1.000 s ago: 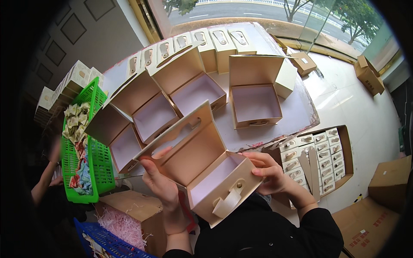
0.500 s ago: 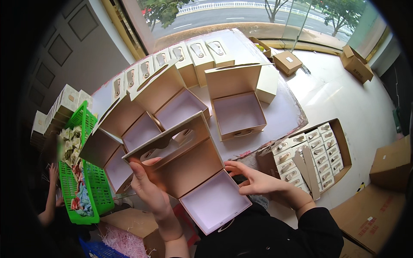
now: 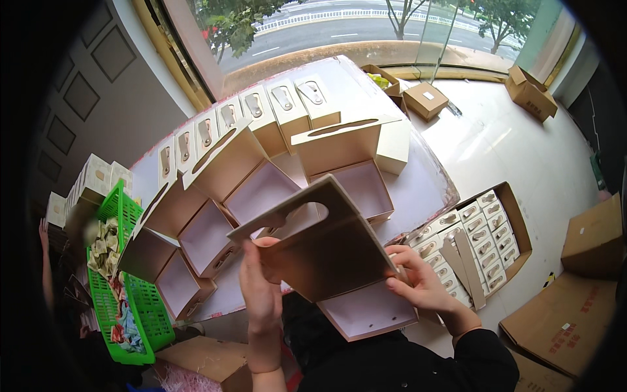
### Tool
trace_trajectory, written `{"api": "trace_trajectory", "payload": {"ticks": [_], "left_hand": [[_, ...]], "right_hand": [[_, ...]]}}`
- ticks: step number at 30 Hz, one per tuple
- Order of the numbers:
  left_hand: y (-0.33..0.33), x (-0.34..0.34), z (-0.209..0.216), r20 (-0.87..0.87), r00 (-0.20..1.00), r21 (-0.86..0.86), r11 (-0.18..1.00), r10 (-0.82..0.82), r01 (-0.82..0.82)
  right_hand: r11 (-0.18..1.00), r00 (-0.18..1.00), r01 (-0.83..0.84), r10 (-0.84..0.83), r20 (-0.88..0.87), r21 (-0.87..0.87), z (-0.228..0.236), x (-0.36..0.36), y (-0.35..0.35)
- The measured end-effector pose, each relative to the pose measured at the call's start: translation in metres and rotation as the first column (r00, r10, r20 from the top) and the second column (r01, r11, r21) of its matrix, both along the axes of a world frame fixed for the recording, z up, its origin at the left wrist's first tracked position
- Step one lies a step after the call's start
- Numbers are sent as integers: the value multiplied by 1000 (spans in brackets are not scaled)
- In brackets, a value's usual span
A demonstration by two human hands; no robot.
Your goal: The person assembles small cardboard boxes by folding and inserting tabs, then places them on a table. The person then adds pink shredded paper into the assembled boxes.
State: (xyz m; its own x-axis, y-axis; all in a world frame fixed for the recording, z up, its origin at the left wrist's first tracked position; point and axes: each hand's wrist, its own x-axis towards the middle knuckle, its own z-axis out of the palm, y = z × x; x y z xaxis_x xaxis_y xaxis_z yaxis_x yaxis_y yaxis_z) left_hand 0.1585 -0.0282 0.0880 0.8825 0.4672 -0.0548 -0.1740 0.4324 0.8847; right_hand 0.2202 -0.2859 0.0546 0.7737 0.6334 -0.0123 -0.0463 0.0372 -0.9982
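Between my hands is a gift box [image 3: 326, 258] with a pale lilac inside, its lid raised and partly over the tray. A rounded cutout runs through the lid near its far edge. My left hand [image 3: 262, 284] is closed on the lid's left edge, with the thumb upright. At the right side my right hand [image 3: 419, 282] grips the box near the hinge, thumb pressed on it. Just beyond, open boxes of the same kind stand on the table: one box [image 3: 356, 186] at the right, another box [image 3: 264, 189] in the middle, and others to the left.
Closed boxes [image 3: 281, 104] with handles line the far side of the white table [image 3: 339, 72]. A green basket [image 3: 140, 294] of crumpled wrapped pieces stands left, near another person's arm [image 3: 47, 261]. On the right, a carton [image 3: 516, 261] holds packed boxes; large cartons [image 3: 555, 320] lie beyond.
The lid has swung down toward the tray, covering more of its inside. My left hand has moved right with it. The right hand's thumb has come onto the box by the hinge.
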Motion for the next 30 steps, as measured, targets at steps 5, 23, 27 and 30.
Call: {"api": "trace_trajectory", "payload": {"ticks": [5, 23, 27, 30], "left_hand": [[-25, 16, 1, 92, 959, 300, 926, -267, 229], [-27, 57, -71, 114, 986, 992, -34, -119, -119], [-32, 64, -86, 147, 983, 975, -153, -111, -163], [-33, 71, -93, 198, 972, 965, -150, -129, -217]], "right_hand": [[965, 953, 239, -255, 162, 110, 8, 9, -34], [774, 768, 607, -630, 119, 182, 18, 452, -36], [883, 887, 460, -462, -2, 93, 8, 474, 60], [942, 947, 322, -322, 14, -93, -23, 504, 89]]}}
